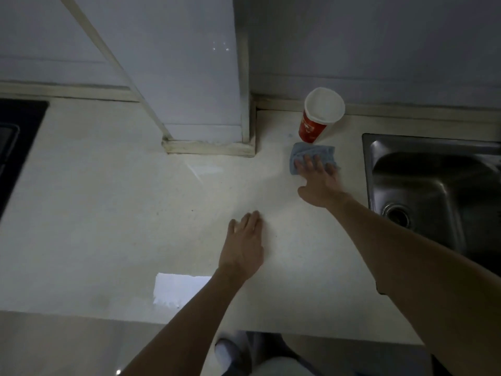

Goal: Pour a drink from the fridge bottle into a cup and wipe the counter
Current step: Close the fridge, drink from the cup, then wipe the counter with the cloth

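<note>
A red paper cup (314, 126) with a white inside stands upright near the back wall on the pale counter (135, 213). Just in front of it lies a blue cloth (311, 151). My right hand (321, 183) presses flat on the cloth with its fingers straight. My left hand (244, 245) rests flat on the bare counter, nearer to me and to the left, holding nothing. No bottle is in view.
A steel sink (439, 191) is set into the counter right of the cloth. A white tiled column (206, 90) juts out at the back middle. A dark hob (16, 142) sits at the far left. The counter's front edge runs along the bottom.
</note>
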`<move>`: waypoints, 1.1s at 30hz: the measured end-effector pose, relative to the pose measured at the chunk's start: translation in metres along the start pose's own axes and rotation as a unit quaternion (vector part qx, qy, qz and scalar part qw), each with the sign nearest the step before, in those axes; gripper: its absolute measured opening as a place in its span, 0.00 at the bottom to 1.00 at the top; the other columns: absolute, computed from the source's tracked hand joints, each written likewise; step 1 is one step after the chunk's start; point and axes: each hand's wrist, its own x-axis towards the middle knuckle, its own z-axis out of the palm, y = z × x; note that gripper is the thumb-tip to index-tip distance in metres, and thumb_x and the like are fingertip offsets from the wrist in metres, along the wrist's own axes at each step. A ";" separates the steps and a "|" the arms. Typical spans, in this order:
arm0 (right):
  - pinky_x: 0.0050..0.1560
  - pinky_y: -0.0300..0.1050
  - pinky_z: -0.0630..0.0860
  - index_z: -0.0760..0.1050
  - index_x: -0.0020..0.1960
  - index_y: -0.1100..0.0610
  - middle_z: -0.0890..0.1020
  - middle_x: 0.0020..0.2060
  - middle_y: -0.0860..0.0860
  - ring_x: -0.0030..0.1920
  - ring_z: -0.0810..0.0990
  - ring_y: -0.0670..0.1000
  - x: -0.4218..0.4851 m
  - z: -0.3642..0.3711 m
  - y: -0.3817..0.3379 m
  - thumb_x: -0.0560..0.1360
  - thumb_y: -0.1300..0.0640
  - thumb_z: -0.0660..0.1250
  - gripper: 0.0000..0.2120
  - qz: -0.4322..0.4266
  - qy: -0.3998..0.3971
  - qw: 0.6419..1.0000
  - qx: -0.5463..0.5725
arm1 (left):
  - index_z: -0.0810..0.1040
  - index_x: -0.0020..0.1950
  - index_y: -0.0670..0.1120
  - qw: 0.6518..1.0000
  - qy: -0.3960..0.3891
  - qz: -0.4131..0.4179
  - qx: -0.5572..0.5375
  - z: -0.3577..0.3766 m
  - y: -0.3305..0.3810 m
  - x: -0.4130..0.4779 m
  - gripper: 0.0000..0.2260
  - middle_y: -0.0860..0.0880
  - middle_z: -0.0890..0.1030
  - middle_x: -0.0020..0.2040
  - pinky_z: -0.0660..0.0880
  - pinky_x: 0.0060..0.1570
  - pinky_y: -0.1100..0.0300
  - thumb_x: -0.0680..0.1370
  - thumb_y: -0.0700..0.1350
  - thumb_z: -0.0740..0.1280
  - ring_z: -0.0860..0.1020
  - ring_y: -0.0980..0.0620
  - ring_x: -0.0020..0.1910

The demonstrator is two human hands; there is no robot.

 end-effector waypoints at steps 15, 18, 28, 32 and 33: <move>0.76 0.57 0.38 0.43 0.79 0.52 0.40 0.79 0.53 0.78 0.37 0.56 -0.025 0.006 -0.043 0.76 0.46 0.58 0.38 -0.035 -0.035 0.999 -0.018 | 0.65 0.75 0.40 0.992 -0.104 -0.018 -0.069 -0.035 0.005 0.008 0.26 0.46 0.59 0.78 0.64 0.73 0.44 0.78 0.42 0.64 0.61 0.43 0.73; 0.75 0.58 0.35 0.42 0.79 0.52 0.39 0.78 0.53 0.78 0.36 0.57 -0.028 0.012 -0.056 0.76 0.47 0.58 0.38 -0.044 -0.033 0.998 -0.029 | 0.63 0.76 0.40 0.992 -0.099 -0.017 -0.071 -0.033 0.004 0.007 0.27 0.45 0.59 0.77 0.64 0.72 0.44 0.78 0.41 0.64 0.62 0.43 0.73; 0.75 0.57 0.42 0.46 0.78 0.52 0.45 0.78 0.54 0.78 0.41 0.57 0.040 -0.021 -0.073 0.72 0.50 0.61 0.39 -0.083 0.012 0.995 -0.050 | 0.62 0.77 0.42 0.993 -0.077 -0.003 -0.086 -0.025 -0.003 0.008 0.27 0.47 0.58 0.78 0.63 0.75 0.46 0.79 0.42 0.65 0.59 0.45 0.75; 0.73 0.58 0.53 0.57 0.72 0.53 0.56 0.73 0.55 0.74 0.52 0.57 0.067 -0.032 -0.077 0.68 0.49 0.60 0.34 -0.085 0.046 0.994 -0.055 | 0.59 0.78 0.43 0.994 -0.076 0.004 -0.074 -0.026 -0.005 0.008 0.28 0.47 0.55 0.80 0.56 0.77 0.47 0.80 0.43 0.63 0.55 0.45 0.78; 0.72 0.58 0.54 0.60 0.69 0.52 0.60 0.71 0.55 0.73 0.55 0.57 0.073 -0.034 -0.076 0.67 0.49 0.60 0.32 -0.084 0.057 0.993 -0.060 | 0.58 0.79 0.43 0.994 -0.074 0.006 -0.077 -0.026 -0.005 0.008 0.28 0.47 0.54 0.80 0.55 0.78 0.48 0.80 0.43 0.63 0.54 0.45 0.78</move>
